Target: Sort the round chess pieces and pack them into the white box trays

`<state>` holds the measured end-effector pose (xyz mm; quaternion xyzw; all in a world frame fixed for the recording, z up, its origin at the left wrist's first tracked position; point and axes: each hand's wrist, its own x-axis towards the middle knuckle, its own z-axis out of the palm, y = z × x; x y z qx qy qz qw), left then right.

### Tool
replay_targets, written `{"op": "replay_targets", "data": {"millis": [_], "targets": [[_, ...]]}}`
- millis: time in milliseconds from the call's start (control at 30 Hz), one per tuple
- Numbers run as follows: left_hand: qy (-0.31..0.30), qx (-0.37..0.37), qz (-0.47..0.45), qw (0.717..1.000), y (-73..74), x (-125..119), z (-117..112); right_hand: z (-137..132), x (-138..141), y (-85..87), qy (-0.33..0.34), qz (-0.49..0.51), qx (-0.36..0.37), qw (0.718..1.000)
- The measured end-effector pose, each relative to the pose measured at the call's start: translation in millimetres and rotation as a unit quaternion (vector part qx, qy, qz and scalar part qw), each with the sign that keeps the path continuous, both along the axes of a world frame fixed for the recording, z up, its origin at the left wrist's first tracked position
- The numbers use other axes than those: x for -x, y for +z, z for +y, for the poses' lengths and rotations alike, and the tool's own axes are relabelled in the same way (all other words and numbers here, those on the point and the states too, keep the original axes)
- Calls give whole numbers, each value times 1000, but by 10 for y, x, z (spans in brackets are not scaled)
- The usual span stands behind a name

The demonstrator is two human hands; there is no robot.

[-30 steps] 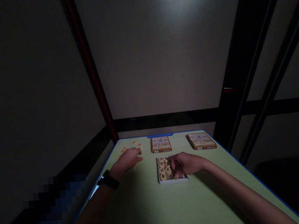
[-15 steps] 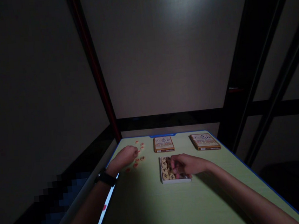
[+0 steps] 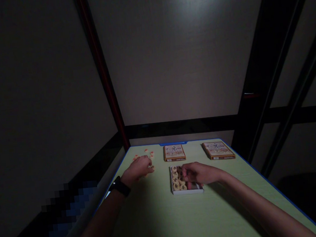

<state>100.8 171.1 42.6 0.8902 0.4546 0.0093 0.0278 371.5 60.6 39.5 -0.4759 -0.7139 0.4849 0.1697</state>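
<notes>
My left hand (image 3: 139,168), with a dark watch (image 3: 121,186) on the wrist, reaches over loose wooden Chinese chess pieces at the table's left. Its thumb and fingers curl around one chess piece (image 3: 152,167). My right hand (image 3: 201,173) is inside an open shallow box (image 3: 188,192), its fingers pinched on a chess piece (image 3: 182,180) that they partly cover. A column of round pieces with dark characters (image 3: 175,180) lines the box's left side. Another piece (image 3: 183,187) lies beside that column at the near end.
Two printed flat boxes lie farther back, one in the middle (image 3: 174,152) and one at the right (image 3: 218,150). Several red-marked pieces (image 3: 151,153) lie at the far left of the green table (image 3: 156,215). A lit screen (image 3: 108,193) shows partly behind my left wrist.
My left hand has moved slightly right and nearer, onto a piece, and its wrist now hides most of the screen. My right hand stays at the box.
</notes>
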Motion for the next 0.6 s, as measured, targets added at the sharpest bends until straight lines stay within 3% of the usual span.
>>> {"op": "replay_targets", "data": {"millis": [200,333,467,600], "targets": [[-9,-6,15,1000,-68,-72,-6,14,-14,-22,-3,2,-18,1000],[-12,-27,17,999,-29,-164,-102,22,-39,-12,-10,-18,-69,997],[-71,-40,-48,995,61,-405,-471,37,-82,2,-34,-22,-111,993],[-191,-45,-91,976,71,-671,-924,40,-98,4,-37,-17,-84,996]]}}
